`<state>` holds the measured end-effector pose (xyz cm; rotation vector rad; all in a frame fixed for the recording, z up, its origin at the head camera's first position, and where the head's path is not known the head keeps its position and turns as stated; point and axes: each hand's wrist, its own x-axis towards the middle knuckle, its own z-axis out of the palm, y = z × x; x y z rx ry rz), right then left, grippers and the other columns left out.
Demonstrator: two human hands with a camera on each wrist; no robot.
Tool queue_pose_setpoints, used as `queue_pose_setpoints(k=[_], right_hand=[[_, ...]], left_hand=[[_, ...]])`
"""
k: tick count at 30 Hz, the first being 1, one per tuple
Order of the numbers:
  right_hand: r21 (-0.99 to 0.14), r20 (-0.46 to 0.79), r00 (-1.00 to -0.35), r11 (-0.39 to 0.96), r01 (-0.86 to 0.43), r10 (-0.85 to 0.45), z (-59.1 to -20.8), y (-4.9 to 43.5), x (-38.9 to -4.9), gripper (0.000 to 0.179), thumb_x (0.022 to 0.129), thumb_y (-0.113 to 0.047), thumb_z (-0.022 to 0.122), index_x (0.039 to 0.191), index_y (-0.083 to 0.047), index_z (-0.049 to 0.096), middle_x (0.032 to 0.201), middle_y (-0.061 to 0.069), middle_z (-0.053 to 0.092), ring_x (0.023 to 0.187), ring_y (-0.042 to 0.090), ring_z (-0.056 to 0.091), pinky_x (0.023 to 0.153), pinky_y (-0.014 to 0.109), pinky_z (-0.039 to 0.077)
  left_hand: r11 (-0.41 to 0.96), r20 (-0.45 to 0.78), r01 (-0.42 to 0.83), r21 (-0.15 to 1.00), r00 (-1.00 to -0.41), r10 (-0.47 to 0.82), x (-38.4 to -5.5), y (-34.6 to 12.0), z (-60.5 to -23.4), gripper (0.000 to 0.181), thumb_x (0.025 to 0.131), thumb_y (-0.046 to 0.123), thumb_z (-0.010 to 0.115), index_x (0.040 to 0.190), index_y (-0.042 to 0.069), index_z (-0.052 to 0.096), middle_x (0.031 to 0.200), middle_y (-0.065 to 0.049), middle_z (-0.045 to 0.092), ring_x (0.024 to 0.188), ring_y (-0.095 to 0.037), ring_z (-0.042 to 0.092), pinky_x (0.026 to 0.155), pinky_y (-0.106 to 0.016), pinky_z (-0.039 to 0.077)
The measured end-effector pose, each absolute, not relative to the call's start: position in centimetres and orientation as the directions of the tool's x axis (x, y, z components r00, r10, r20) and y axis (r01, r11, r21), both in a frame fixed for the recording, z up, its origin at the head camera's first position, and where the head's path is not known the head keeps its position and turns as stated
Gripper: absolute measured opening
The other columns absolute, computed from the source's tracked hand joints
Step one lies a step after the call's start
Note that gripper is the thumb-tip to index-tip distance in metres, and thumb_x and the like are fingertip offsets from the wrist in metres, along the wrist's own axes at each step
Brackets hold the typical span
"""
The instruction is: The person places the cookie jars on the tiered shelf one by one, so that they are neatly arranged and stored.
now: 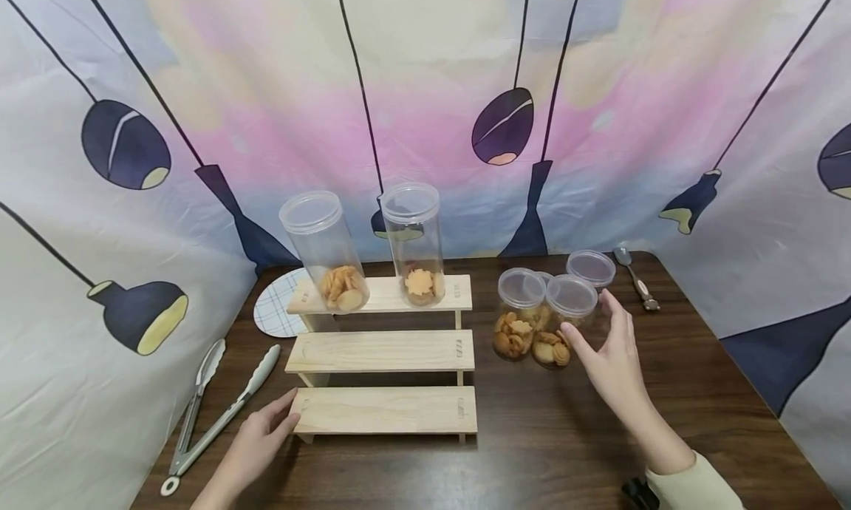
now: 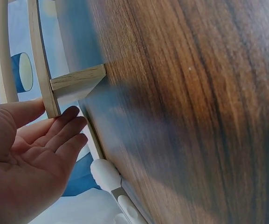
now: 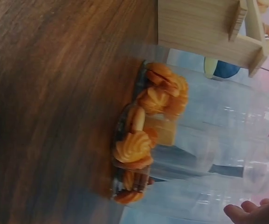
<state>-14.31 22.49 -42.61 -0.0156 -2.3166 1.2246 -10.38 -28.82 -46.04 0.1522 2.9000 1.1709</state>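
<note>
My left hand (image 1: 262, 432) pinches the left end of the lowest board of a three-step wooden rack (image 1: 385, 410), thumb on one face and fingers under it in the left wrist view. On the right, my right hand (image 1: 612, 355) is spread beside the front clear jar (image 1: 552, 347), thumb tip near its front side and index finger by its lid. Cookies (image 3: 134, 147) lie in the bottom of this jar. Around it stand several more lidded jars, among them a left one (image 1: 513, 332). The right wrist view shows only fingertips (image 3: 237, 213) at the jars' lid end.
Two tall lidded jars with cookies, a left one (image 1: 332, 259) and a right one (image 1: 415, 251), stand on the top step. Tongs (image 1: 219, 421) lie left of the rack. A checked plate (image 1: 275, 307) sits behind its left side, and a spoon (image 1: 634, 277) at the back right.
</note>
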Motion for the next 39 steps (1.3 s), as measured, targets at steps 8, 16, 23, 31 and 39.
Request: queue_pose_setpoints(k=[8, 16, 23, 31, 39], right_hand=[[-0.822, 0.388, -0.881, 0.534, -0.199, 0.269, -43.8, 22.3, -15.3, 0.083, 0.087, -0.025, 0.073, 0.150, -0.003, 0.024, 0.138, 0.024, 0.036, 0.127, 0.034, 0.037, 0.098, 0.052, 0.036], [-0.832, 0.402, -0.863, 0.517, -0.204, 0.306, -44.3, 22.3, -16.0, 0.080, 0.085, -0.022, 0.076, 0.147, -0.003, 0.029, 0.132, 0.023, 0.040, 0.121, 0.032, 0.041, 0.098, 0.054, 0.037], [-0.838, 0.397, -0.861, 0.507, -0.200, 0.316, -44.2, 22.0, -16.5, 0.079, 0.083, -0.021, 0.078, 0.145, -0.003, 0.032, 0.127, 0.023, 0.038, 0.114, 0.032, 0.043, 0.095, 0.050, 0.038], [-0.831, 0.386, -0.867, 0.526, -0.180, 0.315, -44.2, 22.1, -16.7, 0.077, 0.083, -0.022, 0.078, 0.143, -0.002, 0.033, 0.123, 0.021, 0.038, 0.109, 0.032, 0.048, 0.090, 0.049, 0.042], [-0.831, 0.385, -0.878, 0.521, -0.195, 0.285, -43.9, 22.3, -16.9, 0.077, 0.084, -0.025, 0.077, 0.142, -0.001, 0.032, 0.124, 0.023, 0.037, 0.110, 0.035, 0.049, 0.092, 0.052, 0.044]], left_hand=[[0.709, 0.016, 0.077, 0.701, -0.996, 0.093, -10.4, -28.9, -46.1, 0.048, 0.099, 0.015, 0.056, 0.135, -0.014, 0.045, 0.131, -0.031, 0.050, 0.118, -0.037, 0.051, 0.092, -0.047, 0.045], [0.709, 0.017, 0.082, 0.700, -0.995, 0.098, -10.3, -28.7, -46.0, 0.048, 0.099, 0.016, 0.056, 0.135, -0.014, 0.045, 0.132, -0.031, 0.050, 0.119, -0.039, 0.051, 0.093, -0.049, 0.044], [0.714, 0.028, 0.097, 0.694, -0.994, 0.108, -10.3, -28.7, -45.9, 0.047, 0.099, 0.015, 0.056, 0.134, -0.014, 0.046, 0.130, -0.031, 0.051, 0.118, -0.038, 0.052, 0.092, -0.047, 0.045], [0.702, 0.013, 0.083, 0.708, -0.994, 0.104, -10.3, -28.8, -46.0, 0.047, 0.099, 0.015, 0.056, 0.135, -0.014, 0.045, 0.130, -0.032, 0.051, 0.117, -0.038, 0.052, 0.091, -0.045, 0.047], [0.717, 0.029, 0.098, 0.690, -0.994, 0.107, -10.5, -28.8, -45.9, 0.045, 0.098, 0.013, 0.057, 0.133, -0.014, 0.047, 0.128, -0.031, 0.053, 0.116, -0.037, 0.053, 0.091, -0.042, 0.047]])
